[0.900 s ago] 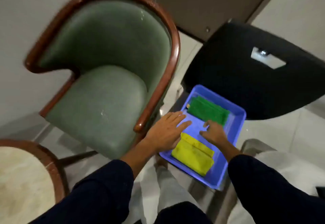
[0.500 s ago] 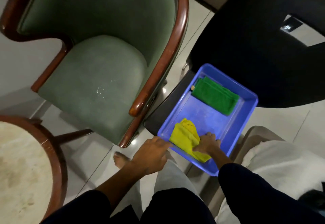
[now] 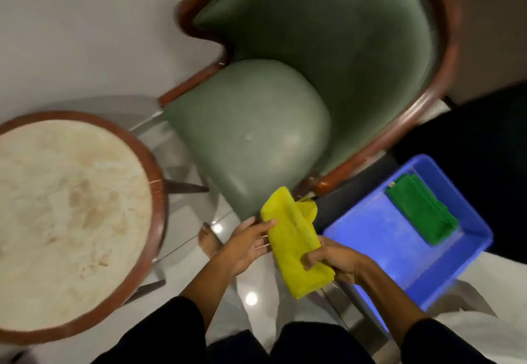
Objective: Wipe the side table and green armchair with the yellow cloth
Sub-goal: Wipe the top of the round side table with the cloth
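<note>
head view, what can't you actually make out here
- Side table: its left and lower rim are cut off by the picture's edge, and its legs are mostly hidden under the top.
- Green armchair: the top of its backrest is cut off by the upper edge.
- Yellow cloth: the part inside the right hand is covered; the left hand touches its edge.
- Blue tray: the near corner is hidden behind the right forearm.
- Green cloth: motion blur hides its texture.

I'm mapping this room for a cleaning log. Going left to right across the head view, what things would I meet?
Side table → left hand → yellow cloth → right hand → blue tray → green cloth. The green armchair spans the middle behind the hands.
</note>
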`<state>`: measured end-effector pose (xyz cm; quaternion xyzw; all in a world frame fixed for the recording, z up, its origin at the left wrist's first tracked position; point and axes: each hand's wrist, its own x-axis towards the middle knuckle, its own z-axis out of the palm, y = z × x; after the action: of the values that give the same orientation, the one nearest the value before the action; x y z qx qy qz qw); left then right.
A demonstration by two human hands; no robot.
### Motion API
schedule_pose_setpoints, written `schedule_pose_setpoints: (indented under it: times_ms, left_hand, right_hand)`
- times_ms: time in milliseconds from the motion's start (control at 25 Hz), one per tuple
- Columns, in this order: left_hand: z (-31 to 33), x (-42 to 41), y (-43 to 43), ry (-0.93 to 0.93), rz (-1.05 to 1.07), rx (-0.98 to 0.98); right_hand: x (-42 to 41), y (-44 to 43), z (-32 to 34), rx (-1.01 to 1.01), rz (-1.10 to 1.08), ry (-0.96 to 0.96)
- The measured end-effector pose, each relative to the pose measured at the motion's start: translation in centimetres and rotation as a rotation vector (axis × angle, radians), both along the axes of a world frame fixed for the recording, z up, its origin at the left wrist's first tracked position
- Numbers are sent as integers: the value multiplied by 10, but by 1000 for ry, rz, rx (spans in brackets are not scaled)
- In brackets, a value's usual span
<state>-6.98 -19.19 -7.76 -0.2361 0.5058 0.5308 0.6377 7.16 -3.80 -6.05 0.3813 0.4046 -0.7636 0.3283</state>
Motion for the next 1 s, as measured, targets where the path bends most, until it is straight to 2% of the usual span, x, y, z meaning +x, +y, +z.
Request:
schedule_pose_setpoints:
  times_ms: [80, 160, 240, 320, 360, 440, 520, 600, 640, 720, 800, 880, 1000]
  left_hand:
    - [-7, -45, -50, 71, 140, -37]
    - [-8, -87, -102, 207, 181, -110]
    - [-18, -122, -160, 352, 256, -178]
    - [-34, -140, -203, 424, 305, -198]
    - [-41, -146, -218, 482, 246, -271]
    - [-65, -153, -245, 684, -104, -576]
    - [-85, -165, -270, 1027, -347, -846]
    - [-105, -191, -293, 1404, -434, -932]
    - [-117, -209, -306, 1499, -495, -959]
    - [-140, -241, -327, 1551, -646, -1035]
    - [-163, -257, -346, 1517, -704, -1088]
    - [-178, -257, -356, 1502, -675, -1068]
    - [-180, -258, -355, 1541, -624, -1075]
  right_hand:
    - [-57, -24, -5, 79, 309, 87]
    - [-115, -45, -15, 261, 572, 190]
    - [-180, -78, -39, 493, 537, 239]
    - [-240, -112, -61, 678, 326, 248]
    - [-264, -132, -72, 759, 255, 267]
    - [-294, -176, -93, 1016, 274, 320]
    - [-292, -224, -111, 1307, 346, 349]
    - [-281, -273, -125, 1333, 391, 315]
    - [-281, -294, -133, 1302, 423, 269]
    - [-303, -315, -145, 1336, 406, 195]
    - [-349, -307, -159, 1441, 342, 192]
    - [-406, -288, -172, 1546, 426, 316]
    - [-482, -283, -179, 1601, 630, 501]
